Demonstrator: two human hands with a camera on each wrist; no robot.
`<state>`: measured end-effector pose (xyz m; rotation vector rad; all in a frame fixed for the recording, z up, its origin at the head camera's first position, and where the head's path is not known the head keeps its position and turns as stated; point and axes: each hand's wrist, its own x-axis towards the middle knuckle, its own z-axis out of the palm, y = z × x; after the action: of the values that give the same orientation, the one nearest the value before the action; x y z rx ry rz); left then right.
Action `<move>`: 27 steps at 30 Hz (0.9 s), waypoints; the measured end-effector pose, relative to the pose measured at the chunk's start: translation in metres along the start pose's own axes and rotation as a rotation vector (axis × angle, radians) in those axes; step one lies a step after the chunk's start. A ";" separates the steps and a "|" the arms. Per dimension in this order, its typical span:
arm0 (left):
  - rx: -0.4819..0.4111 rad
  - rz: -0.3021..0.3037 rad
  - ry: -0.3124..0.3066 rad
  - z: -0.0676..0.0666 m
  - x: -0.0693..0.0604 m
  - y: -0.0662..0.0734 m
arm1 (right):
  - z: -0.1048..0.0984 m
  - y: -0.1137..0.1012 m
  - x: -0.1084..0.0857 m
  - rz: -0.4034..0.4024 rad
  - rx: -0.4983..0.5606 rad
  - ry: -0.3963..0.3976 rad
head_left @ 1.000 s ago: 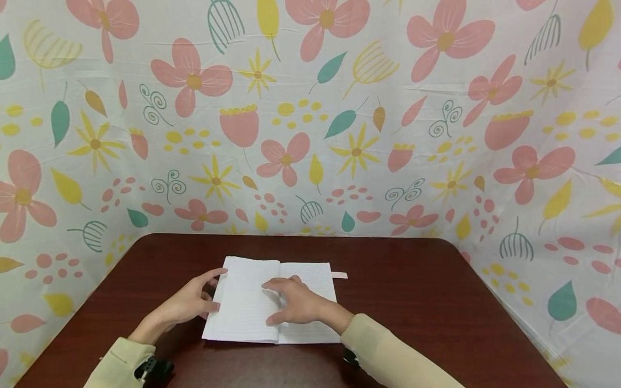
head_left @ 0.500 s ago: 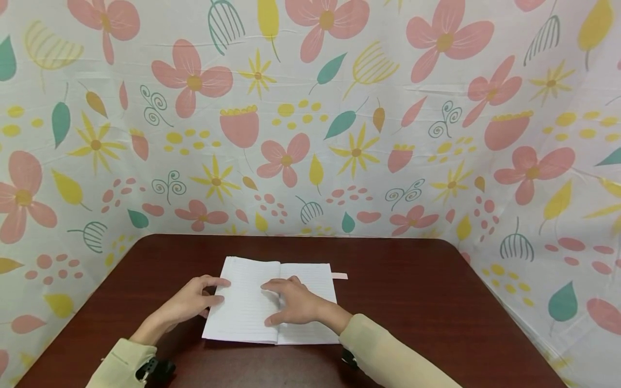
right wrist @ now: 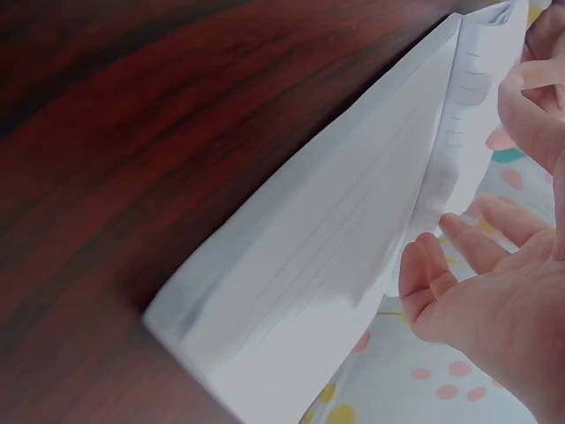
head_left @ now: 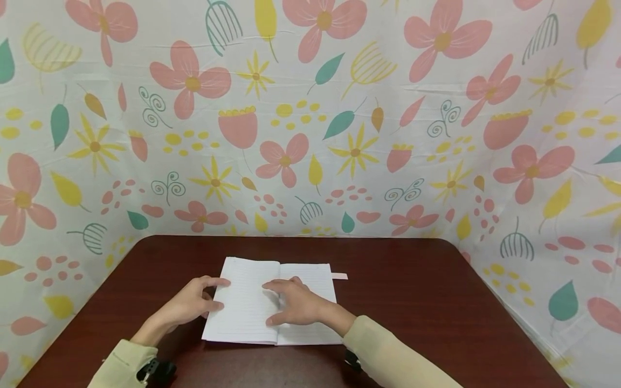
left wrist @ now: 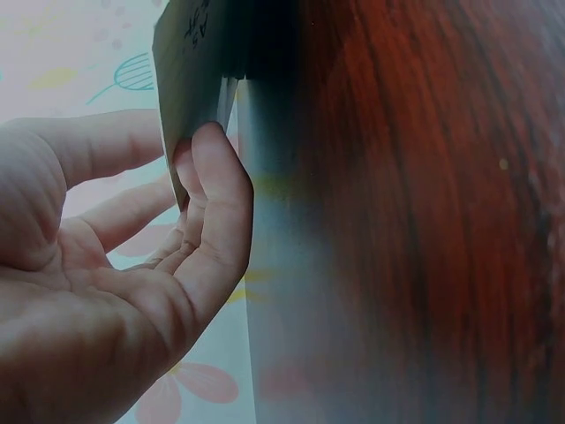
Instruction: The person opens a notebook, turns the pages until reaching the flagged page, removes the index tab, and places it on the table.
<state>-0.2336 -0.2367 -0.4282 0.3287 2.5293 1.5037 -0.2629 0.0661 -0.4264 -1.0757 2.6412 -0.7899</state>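
Observation:
An open notebook (head_left: 242, 323) with lined white pages lies on the dark brown table. My left hand (head_left: 186, 304) grips its left edge, thumb and forefinger over the page and other fingers below. In the left wrist view that hand (left wrist: 132, 265) has its fingers curled round the cover edge (left wrist: 187, 71), where some dark handwriting shows. My right hand (head_left: 301, 302) lies across the middle fold, fingers relaxed and spread over the left page. From the right wrist, its fingertips (right wrist: 425, 256) appear at the page near the fold. The right hand hides part of the right page.
A pale pink strip (head_left: 339, 276) sticks out from the notebook's right side. The wooden table (head_left: 412, 302) has rounded far corners. A white cloth (head_left: 310, 161) with flower prints hangs behind and beside it. A dark wrist device (head_left: 156, 372) sits at the left sleeve.
The fingers of my left hand have shifted slightly along the left page edge, with the thumb moving a little. My right hand and the notebook stay almost where they were.

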 end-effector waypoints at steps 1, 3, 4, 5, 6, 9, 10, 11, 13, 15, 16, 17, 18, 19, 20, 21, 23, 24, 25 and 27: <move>0.001 0.000 0.001 0.000 0.000 -0.001 | -0.001 0.001 -0.002 -0.001 0.009 0.000; 0.003 -0.002 0.003 0.000 0.000 -0.001 | -0.003 0.002 -0.007 -0.006 0.035 0.003; 0.003 -0.002 0.005 0.000 0.000 -0.002 | -0.005 0.003 -0.011 -0.004 0.053 0.005; 0.005 -0.003 0.006 0.000 0.000 -0.002 | -0.007 0.004 -0.014 -0.002 0.068 0.008; 0.005 -0.004 0.006 0.000 0.000 -0.002 | -0.009 0.006 -0.017 -0.004 0.085 0.011; 0.007 -0.001 0.005 0.000 0.000 -0.002 | -0.016 0.014 -0.028 -0.020 0.119 0.030; 0.008 0.002 0.005 0.000 0.000 -0.002 | -0.019 0.017 -0.032 -0.018 0.127 0.037; 0.010 0.005 0.005 0.000 0.000 -0.002 | -0.022 0.020 -0.035 -0.019 0.131 0.045; 0.012 0.008 0.007 -0.001 0.001 -0.002 | -0.028 0.027 -0.043 -0.018 0.130 0.063; 0.011 0.008 0.011 0.000 0.001 -0.001 | -0.033 0.034 -0.052 -0.006 0.123 0.081; 0.010 0.006 0.012 0.000 0.001 0.000 | -0.036 0.037 -0.056 0.004 0.118 0.086; 0.009 0.003 0.012 0.001 0.001 0.000 | -0.039 0.041 -0.060 0.014 0.106 0.091; 0.007 -0.001 0.013 0.001 0.001 0.001 | -0.041 0.045 -0.065 0.022 0.093 0.093; 0.005 -0.002 0.014 0.001 0.001 0.001 | -0.044 0.048 -0.069 0.032 0.076 0.094; 0.003 -0.005 0.015 0.002 0.001 0.002 | -0.046 0.052 -0.073 0.040 0.064 0.092; 0.003 -0.005 0.016 0.002 0.001 0.002 | -0.048 0.056 -0.077 0.050 0.049 0.088; 0.003 -0.009 0.019 0.002 0.000 0.001 | -0.051 0.062 -0.086 0.066 0.030 0.078; 0.002 -0.009 0.019 0.002 0.000 0.001 | -0.053 0.065 -0.090 0.068 0.029 0.075; 0.004 -0.008 0.018 0.001 0.000 0.001 | -0.054 0.068 -0.093 0.077 0.030 0.071; 0.007 -0.004 0.016 0.001 0.000 0.000 | -0.057 0.072 -0.099 0.095 0.042 0.066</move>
<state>-0.2333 -0.2361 -0.4289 0.3139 2.5467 1.5023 -0.2542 0.2007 -0.4200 -0.9211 2.6947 -0.8705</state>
